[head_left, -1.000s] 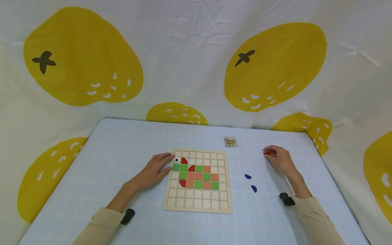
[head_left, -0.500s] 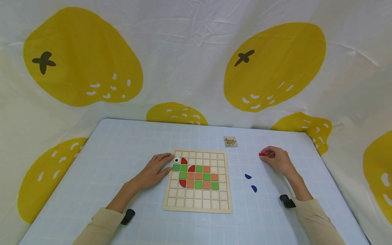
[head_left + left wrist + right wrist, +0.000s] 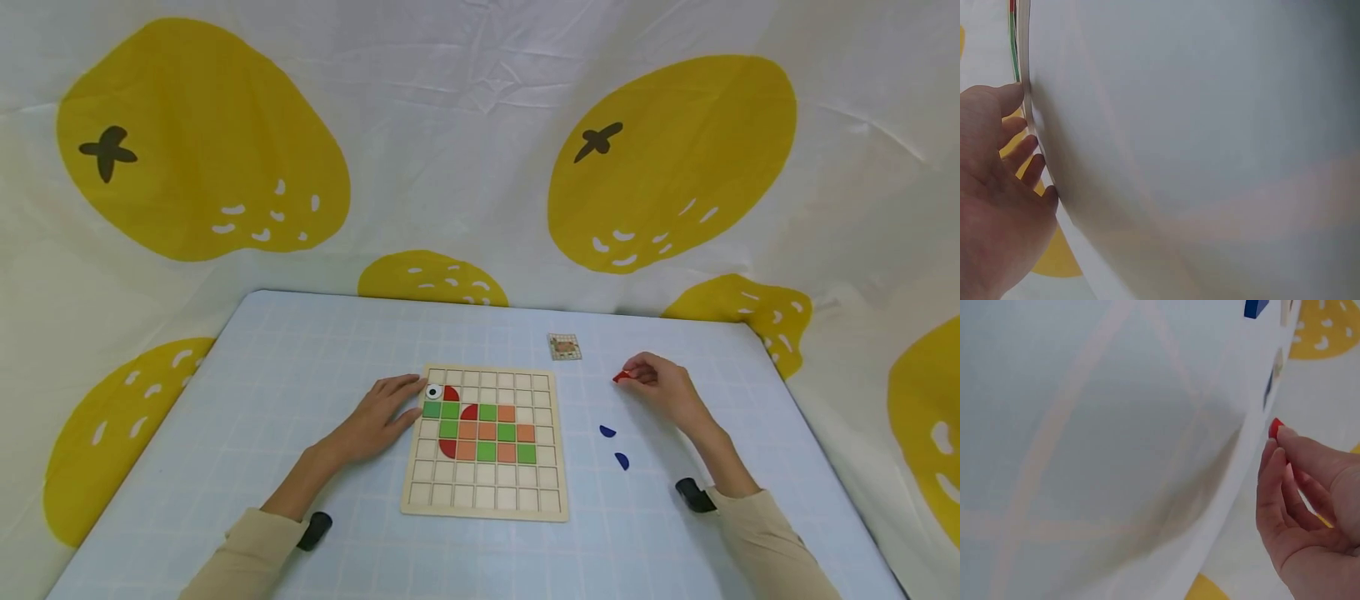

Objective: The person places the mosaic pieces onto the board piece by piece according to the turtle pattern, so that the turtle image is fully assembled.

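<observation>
A small red piece point(image 3: 622, 377) is pinched between the thumb and fingertips of my right hand point(image 3: 663, 390), to the right of the board; its outline is partly covered by the fingers. In the right wrist view, red point(image 3: 1276, 427) shows at the fingertips. My left hand point(image 3: 375, 418) lies with fairly straight fingers against the left edge of the wooden grid board point(image 3: 486, 499). The board carries green and orange squares, red quarter-round pieces point(image 3: 447, 449) and a round white eye piece point(image 3: 433, 392) at upper left. The left wrist view shows the left fingertips along the board's side.
Two dark blue half-round pieces point(image 3: 607, 432) lie on the table between the board and the right forearm. Behind the board's right corner is a small pattern card point(image 3: 564, 347). A white curtain with yellow fruit prints point(image 3: 675, 158) hangs at the table's far edge.
My right hand has moved left toward the board with the red piece, which has turned and shows more clearly. The left hand has stayed at the board's edge.
</observation>
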The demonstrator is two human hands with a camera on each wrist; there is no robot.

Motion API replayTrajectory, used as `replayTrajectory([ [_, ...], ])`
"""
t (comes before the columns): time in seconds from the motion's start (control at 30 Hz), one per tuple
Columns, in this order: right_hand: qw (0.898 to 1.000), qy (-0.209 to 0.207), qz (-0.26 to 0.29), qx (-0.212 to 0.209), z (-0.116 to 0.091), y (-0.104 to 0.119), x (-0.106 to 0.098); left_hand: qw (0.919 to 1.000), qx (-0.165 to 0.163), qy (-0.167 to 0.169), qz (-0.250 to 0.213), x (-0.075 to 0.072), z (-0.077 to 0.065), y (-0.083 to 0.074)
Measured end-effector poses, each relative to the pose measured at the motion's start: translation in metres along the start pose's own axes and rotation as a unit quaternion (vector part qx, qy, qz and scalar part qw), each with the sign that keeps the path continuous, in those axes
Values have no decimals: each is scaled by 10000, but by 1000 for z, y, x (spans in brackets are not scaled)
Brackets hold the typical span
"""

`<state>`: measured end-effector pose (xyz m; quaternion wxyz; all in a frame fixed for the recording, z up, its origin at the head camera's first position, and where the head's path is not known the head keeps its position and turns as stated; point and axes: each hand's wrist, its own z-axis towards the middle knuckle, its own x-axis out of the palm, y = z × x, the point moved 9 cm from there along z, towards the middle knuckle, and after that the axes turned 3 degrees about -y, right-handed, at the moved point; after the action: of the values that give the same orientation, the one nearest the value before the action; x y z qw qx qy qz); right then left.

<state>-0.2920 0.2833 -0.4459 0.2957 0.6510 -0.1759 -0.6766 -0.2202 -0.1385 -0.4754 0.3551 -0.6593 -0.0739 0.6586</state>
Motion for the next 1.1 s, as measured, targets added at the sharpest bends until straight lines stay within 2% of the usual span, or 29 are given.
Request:
replayTrajectory([
  [0.43, 9961, 383, 301, -730, -4, 38, 19, 10000, 26, -7, -6, -1, 0, -2],
  [0.73, 9932, 652, 271, -931, -3, 59, 37, 10000, -25, 13, 28, 1, 1, 3],
  [1.1, 9869, 1016, 621, -1089, -2, 84, 59, 10000, 2, 2, 54, 1, 1, 3],
])
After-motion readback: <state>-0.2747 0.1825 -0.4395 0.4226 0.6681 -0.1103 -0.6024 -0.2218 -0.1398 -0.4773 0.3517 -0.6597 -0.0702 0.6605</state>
